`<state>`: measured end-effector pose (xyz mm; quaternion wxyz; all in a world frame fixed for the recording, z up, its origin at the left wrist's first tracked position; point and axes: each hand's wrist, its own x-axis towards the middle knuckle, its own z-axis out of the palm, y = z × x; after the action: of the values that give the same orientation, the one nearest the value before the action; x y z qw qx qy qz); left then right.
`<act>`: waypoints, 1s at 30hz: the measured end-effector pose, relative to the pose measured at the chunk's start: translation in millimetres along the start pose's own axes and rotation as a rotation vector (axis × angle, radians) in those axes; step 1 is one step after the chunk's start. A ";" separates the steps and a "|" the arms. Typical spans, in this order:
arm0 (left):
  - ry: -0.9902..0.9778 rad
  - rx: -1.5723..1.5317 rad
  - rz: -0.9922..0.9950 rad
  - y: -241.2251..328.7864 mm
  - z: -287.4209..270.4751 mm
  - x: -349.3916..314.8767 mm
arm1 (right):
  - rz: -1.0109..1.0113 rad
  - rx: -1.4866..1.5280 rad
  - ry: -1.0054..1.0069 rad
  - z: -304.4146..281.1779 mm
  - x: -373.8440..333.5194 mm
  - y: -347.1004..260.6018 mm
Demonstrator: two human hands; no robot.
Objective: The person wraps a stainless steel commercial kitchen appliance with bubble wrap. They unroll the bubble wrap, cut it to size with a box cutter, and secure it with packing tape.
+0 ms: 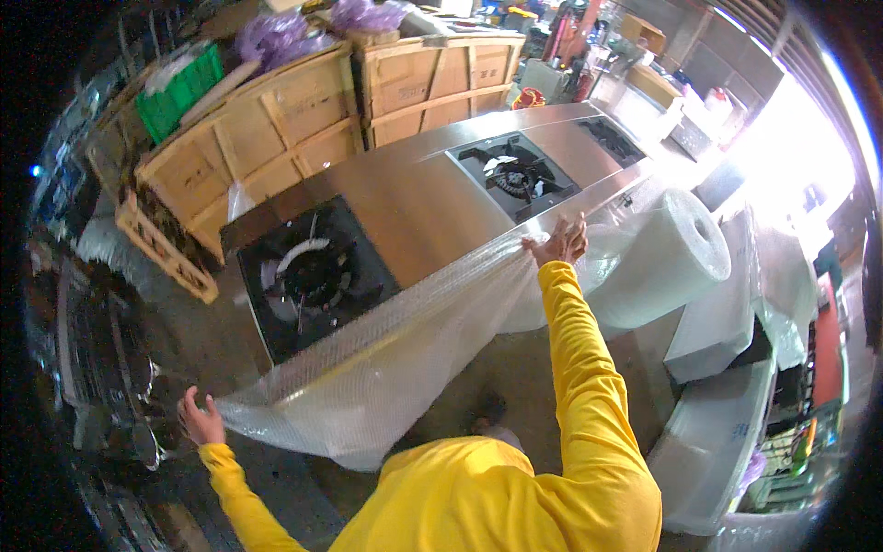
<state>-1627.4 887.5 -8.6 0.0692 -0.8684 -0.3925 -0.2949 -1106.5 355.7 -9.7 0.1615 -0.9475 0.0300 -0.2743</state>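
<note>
A long stainless steel stove counter [395,207] with three black burner panels lies across the middle. Clear bubble wrap [377,386] is stretched along its near side, coming off a thick roll [653,262] at the right. At the wrap's left end, my left hand [200,419] is closed on the corner, past the counter's near left end. My right hand [559,244] reaches forward to the counter's front edge near the middle burner [515,175]. Its fingers are spread, and it touches the wrap's upper edge. The left burner [313,271] is uncovered.
Wooden crates [258,147] stand behind the counter, with purple plastic wrap [280,37] on top and a green crate [181,92] at the left. White foam-wrapped boxes [713,442] are at the right. Metal parts [115,368] crowd the left side.
</note>
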 end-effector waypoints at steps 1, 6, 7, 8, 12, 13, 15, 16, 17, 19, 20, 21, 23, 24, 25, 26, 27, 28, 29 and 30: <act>0.152 -0.123 0.022 46.4 -6.7 5.3 | 0.017 -0.009 -0.071 -0.3 1.7 1.2; -0.210 -1.086 0.468 385.7 -4.5 -43.3 | 0.013 0.115 -0.059 20.0 -2.5 15.4; -0.240 -1.037 0.609 447.8 3.1 -51.1 | 0.012 0.110 -0.077 25.0 -4.7 15.8; -0.232 -1.070 0.654 498.4 16.6 -44.7 | 0.026 0.101 -0.096 28.4 -7.8 16.2; -0.297 -0.827 0.611 616.6 66.9 -31.1 | -0.117 0.303 -0.101 22.0 -17.6 27.2; -0.219 -0.859 0.626 625.4 75.2 -30.3 | -0.167 0.404 -0.046 14.2 -22.8 39.6; -0.204 -0.755 0.617 630.7 86.5 -25.0 | -0.267 0.516 -0.012 -2.6 -26.0 77.8; -0.286 -0.608 0.600 631.0 88.6 -24.9 | -0.320 0.513 -0.033 -11.4 -30.3 108.9; -0.235 -0.644 0.618 630.3 89.5 -25.5 | -0.291 0.533 -0.083 -17.0 -32.3 144.5; -0.244 -0.672 0.603 630.0 87.2 -28.9 | -0.183 0.469 -0.178 -20.5 -17.5 223.0; -0.238 -0.696 0.596 630.7 84.8 -29.5 | -0.070 0.401 -0.240 -18.1 -5.2 258.6; -0.244 -0.665 0.585 631.1 81.5 -30.6 | -0.015 0.350 -0.252 -16.5 8.3 293.0; -0.233 -0.593 0.565 634.1 76.6 -29.3 | 0.041 0.235 -0.249 -6.4 51.2 348.4; -0.251 -0.600 0.555 635.8 75.3 -27.9 | 0.064 0.164 -0.256 1.1 73.3 367.6; -0.261 -0.601 0.548 636.4 74.6 -27.3 | -0.011 0.167 -0.231 11.7 95.5 381.4; -0.289 -0.592 0.545 637.1 75.2 -26.8 | -0.055 0.158 -0.243 23.3 118.3 394.4; -0.271 -0.605 0.540 636.6 76.5 -26.4 | -0.132 0.157 -0.206 35.1 138.4 405.8; -0.271 -0.609 0.540 635.6 78.4 -27.5 | -0.163 0.096 -0.281 49.3 155.2 414.3; -0.269 -0.609 0.554 634.5 81.1 -27.9 | -0.228 0.048 -0.301 67.9 172.5 419.4; -0.275 -0.611 0.525 632.6 83.5 -29.8 | -0.334 0.018 -0.252 86.7 190.1 425.1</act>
<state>-1147.5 466.2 -23.2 -0.1715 -0.9507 -0.0581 -0.2517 -886.0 -49.1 -118.9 0.1246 -0.9647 -0.1502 -0.1767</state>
